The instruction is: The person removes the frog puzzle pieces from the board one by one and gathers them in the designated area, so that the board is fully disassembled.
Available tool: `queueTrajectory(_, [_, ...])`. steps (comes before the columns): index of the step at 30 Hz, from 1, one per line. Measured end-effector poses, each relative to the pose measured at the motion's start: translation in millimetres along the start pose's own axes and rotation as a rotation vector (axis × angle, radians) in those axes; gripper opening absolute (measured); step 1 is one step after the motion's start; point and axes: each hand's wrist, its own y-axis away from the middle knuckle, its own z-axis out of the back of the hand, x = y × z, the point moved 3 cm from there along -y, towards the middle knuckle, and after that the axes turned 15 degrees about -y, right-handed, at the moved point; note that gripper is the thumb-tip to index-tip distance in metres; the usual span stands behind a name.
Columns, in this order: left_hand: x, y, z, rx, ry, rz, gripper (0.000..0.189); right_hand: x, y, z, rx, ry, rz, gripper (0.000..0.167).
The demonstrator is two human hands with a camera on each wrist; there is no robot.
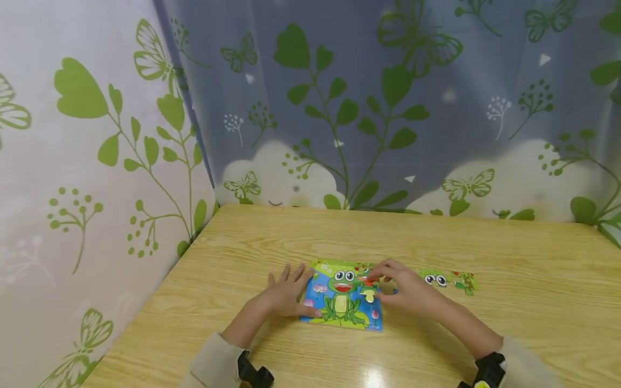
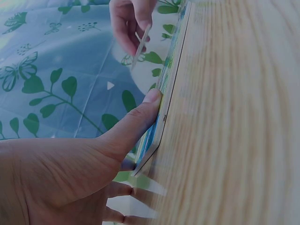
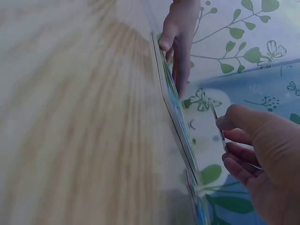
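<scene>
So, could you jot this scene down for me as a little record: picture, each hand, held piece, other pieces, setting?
Picture: frog puzzle, lying flat on the wooden table
Left hand: rests at the puzzle's left edge, thumb on top of it
Right hand: pinches a puzzle piece between its fingers
Held piece: raised over the puzzle's right part, not touching it
Other pieces: to the right, an eyes piece and a tree piece
Background: cloth printed with leaves and butterflies
</scene>
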Motion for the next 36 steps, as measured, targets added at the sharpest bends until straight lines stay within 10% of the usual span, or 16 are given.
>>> queueTrajectory(21, [2.0,-1.7,-1.6,0.003,0.012,-0.009,0.094,-22,70.3,65,-0.13,0.1,0.064,0.028])
queueTrajectory(36, [-0.6,-0.9,0.4,-0.006,0.001,-0.025,0.093,-47,95.1,72,-0.064,0.081,0.052,0.026])
